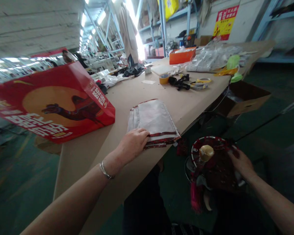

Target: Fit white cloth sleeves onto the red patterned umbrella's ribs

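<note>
A stack of greyish-white fabric pieces (155, 114) with dark red patterned edges lies on the paper-covered table (105, 150). My left hand (133, 143), with a silver bracelet at the wrist, rests on the stack's near left corner; its fingers lie over the top and the thumb is hidden. Low on the right, my right hand (240, 161) is closed on dark red fabric (219, 169), which lies over a round seat or basket with a patterned rim. The fingertips are partly hidden by blur and shadow. A roll of tan tape (206, 152) sits on that round thing.
A large red box (61, 101) with a camel picture stands on the table's left. Farther back are scissors (198, 85), a yellow tape roll (164, 79), an orange box (182, 56) and clear plastic bags (208, 58). An open cardboard box (247, 101) stands below the right edge.
</note>
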The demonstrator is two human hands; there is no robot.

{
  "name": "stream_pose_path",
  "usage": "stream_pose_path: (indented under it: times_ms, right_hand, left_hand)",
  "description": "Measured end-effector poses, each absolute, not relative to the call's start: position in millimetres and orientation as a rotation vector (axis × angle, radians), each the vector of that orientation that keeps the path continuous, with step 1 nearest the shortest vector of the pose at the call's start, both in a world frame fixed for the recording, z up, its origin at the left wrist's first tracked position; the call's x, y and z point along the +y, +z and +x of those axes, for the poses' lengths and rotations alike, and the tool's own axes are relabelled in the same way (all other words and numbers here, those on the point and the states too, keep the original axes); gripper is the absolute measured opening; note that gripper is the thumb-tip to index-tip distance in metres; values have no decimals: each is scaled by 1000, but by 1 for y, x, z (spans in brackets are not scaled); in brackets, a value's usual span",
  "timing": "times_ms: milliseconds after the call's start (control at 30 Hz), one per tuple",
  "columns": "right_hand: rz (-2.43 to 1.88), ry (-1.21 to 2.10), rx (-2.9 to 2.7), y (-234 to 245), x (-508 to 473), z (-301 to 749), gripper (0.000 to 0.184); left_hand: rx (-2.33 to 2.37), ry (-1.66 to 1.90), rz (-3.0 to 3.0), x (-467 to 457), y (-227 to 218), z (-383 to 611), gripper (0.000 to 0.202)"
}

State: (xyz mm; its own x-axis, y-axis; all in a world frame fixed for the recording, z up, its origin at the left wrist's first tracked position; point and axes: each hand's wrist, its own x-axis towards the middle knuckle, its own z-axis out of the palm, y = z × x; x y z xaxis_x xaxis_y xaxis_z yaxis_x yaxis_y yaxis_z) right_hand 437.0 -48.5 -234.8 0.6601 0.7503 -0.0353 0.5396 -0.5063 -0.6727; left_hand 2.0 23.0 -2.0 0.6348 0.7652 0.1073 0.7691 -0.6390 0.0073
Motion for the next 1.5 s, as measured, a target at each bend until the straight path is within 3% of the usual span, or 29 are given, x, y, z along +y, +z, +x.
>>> stream_pose_path:
  times_ms: [100, 200, 300, 400, 733, 967, 1067, 1333, 1433, 1500]
  right_hand:
    - [-2024, 430, -949, -191, -41, 418, 47]
    - [-1590, 367, -1090, -105, -44, 375, 34]
    - [-1337, 266, -1508, -23, -48, 316, 20]
    - [-1076, 236, -2001, 19, -34, 258, 17]
    - [-1254, -111, -2591, 13, 8, 184, 20]
    - [-1559, 11, -2609, 29, -9, 193, 25]
    - [-1472, -25, -2623, 36, -20, 185, 30]
    - [-1839, -2, -2466, 25, -23, 207, 25]
    - [-1784, -14, -2275, 24, -51, 230, 28]
    - [-1706, 12, -2246, 15, -80, 240, 31]
  left_hand:
    - [-1317, -64, -2780, 28, 2, 2, 30]
    - [-1354, -42, -2735, 35, 7, 4, 30]
    - [-1423, -197, -2721, 38, 14, 9, 24]
    - [-1460, -443, -2763, 34, 22, 15, 15]
    - [-1369, -824, -2948, 4, 27, 6, 13]
    - [-1379, -1069, -2805, -18, 16, 12, 19]
    - [-1375, -1046, -2742, -23, 12, 19, 19]
    - [-1478, -867, -2468, -39, 6, 12, 18]
    - [-1671, -890, -2521, -50, -9, 10, 12]
    - [-1912, -1096, -2605, -59, -19, 17, 8]
